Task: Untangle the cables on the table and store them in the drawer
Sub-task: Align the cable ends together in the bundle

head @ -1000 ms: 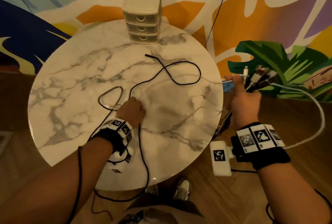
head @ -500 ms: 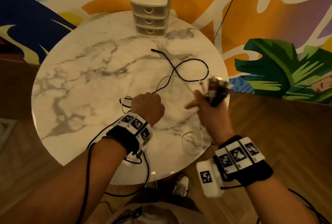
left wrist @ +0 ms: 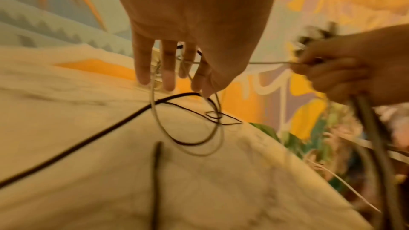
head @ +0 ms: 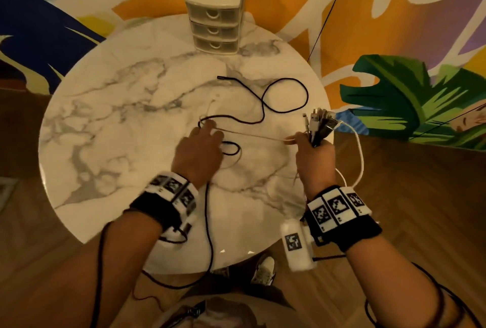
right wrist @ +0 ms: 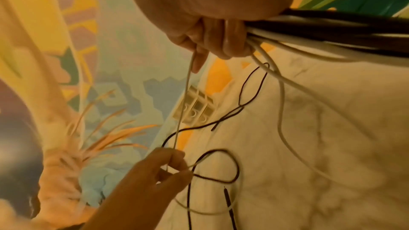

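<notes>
A thin white cable [head: 252, 136] runs taut between my two hands above the marble table [head: 118, 143]. My left hand [head: 200, 149] pinches it near the table's middle, as the right wrist view shows at the fingertips [right wrist: 175, 156]. My right hand [head: 314, 154], at the table's right edge, grips a bundle of cable ends [head: 319, 124] and also pinches the white cable [right wrist: 183, 104]. A black cable [head: 307, 93] lies in loops on the table, passes under my left hand and hangs over the near edge. The three-drawer unit [head: 215, 12] stands at the far edge, its drawers pushed in.
A thicker white cable [head: 360, 154] arcs from the bundle out past the table's right edge and back toward my wrist. A painted wall stands behind the table. Wooden floor surrounds it, and my shoe [head: 264, 270] shows under the near edge.
My right hand came in from off the table to my left hand, then drew back right, stretching the thin white cable. My left hand moved right and further onto the table.
</notes>
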Tool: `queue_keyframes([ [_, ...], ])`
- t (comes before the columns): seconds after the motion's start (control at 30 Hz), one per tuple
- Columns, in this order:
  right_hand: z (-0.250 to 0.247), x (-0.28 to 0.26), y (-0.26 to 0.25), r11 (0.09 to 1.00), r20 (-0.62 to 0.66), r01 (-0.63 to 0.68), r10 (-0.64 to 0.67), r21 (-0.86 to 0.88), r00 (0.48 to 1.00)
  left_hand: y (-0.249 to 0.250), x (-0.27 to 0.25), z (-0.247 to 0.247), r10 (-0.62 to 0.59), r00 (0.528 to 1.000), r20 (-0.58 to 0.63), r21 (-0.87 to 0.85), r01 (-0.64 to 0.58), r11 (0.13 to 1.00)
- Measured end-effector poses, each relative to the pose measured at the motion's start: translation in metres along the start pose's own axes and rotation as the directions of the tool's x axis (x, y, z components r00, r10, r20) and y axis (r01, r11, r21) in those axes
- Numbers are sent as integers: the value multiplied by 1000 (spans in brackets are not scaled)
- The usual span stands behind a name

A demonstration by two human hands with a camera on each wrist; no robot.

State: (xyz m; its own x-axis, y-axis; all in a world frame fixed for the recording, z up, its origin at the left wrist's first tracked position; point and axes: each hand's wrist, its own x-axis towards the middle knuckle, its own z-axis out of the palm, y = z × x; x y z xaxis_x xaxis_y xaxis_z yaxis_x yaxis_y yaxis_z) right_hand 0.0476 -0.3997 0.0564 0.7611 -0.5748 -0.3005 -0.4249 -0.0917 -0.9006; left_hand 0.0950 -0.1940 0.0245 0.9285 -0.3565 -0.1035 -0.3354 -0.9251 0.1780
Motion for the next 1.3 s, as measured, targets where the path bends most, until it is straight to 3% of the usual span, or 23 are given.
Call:
queue_keyframes([
  [0.2,-2,-5,1,998,-3,25,-25,-50,1000,-17,13,-10,-9,970,-242,-313,-69,947],
  [0.33,-5,4,8,999,-33,-31,31,-5,999,-9,16,-16,-22,933,-360,-553,-194,810],
  [0.47,-3,2,10,999,-1,-41,41,23,999,-5,10,-13,-208,926,-316,-698,-79,712],
  [0.53,-1,2,11,999,10,-32,32,24,999,-12,11,-9,-274,931,-241,-701,28,712],
  [0.63,0,3,15,999,13,-34,33,27,999,-22,11,8,-161,987,24,-584,145,799],
  [0.7,1,3,17,999,32,-32,31,20,999,-22,9,19,-88,987,137,-520,147,841],
  [0.83,3,2,24,1000,57,-21,21,3,998,-18,10,21,-160,977,141,-505,210,837],
  [0.93,2,3,26,1000,48,-17,18,-17,999,-15,13,14,-127,977,169,-566,202,799],
  [1.1,2,3,26,999,55,-20,22,-37,998,-4,14,4,-166,973,158,-730,229,645],
  [1.23,5,4,29,999,88,-16,19,-31,996,5,14,0,-140,970,199,-769,243,591],
  [1.3,7,2,29,999,103,-23,27,-38,994,10,13,-2,-160,966,204,-815,259,519],
])
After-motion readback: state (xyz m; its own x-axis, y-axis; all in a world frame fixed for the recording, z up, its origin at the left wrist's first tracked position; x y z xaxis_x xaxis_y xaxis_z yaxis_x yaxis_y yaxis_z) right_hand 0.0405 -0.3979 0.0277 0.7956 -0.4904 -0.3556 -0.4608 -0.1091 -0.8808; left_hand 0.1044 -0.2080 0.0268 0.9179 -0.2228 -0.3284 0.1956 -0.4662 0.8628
